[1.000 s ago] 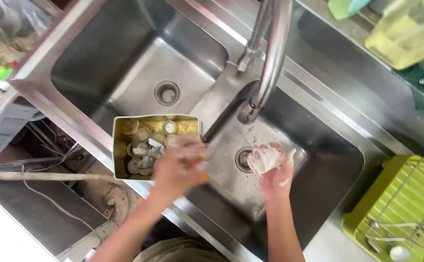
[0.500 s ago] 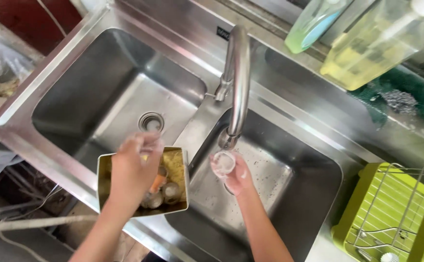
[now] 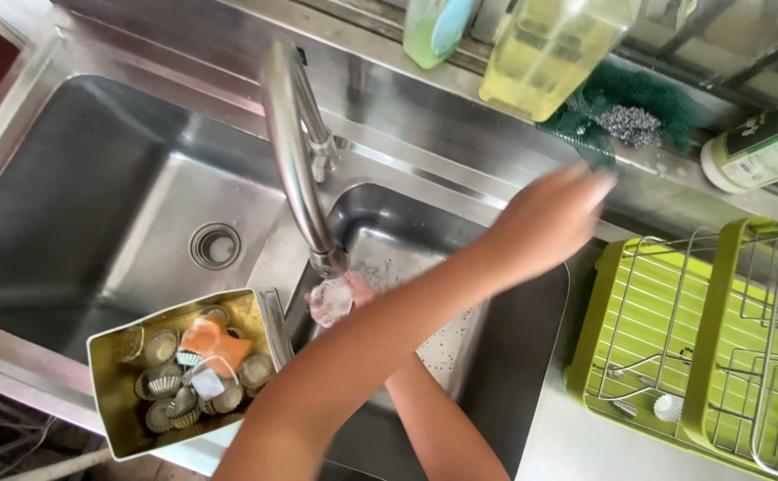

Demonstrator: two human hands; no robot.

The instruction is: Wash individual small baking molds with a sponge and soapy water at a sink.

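Steel tap (image 3: 298,151) stood directly over the right hand (image 3: 360,290), whose grip was closed on a small clear cup (image 3: 330,301) held under the spout, above the sink (image 3: 487,356). Crossing above that arm, the left hand (image 3: 549,218) reached toward a green scouring cloth (image 3: 630,111); its grip looked loosely open and empty, though blurred.

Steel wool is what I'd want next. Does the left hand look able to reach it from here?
Probably yes: the left hand sits blurred just short of the steel wool on the back ledge, with nothing between them.
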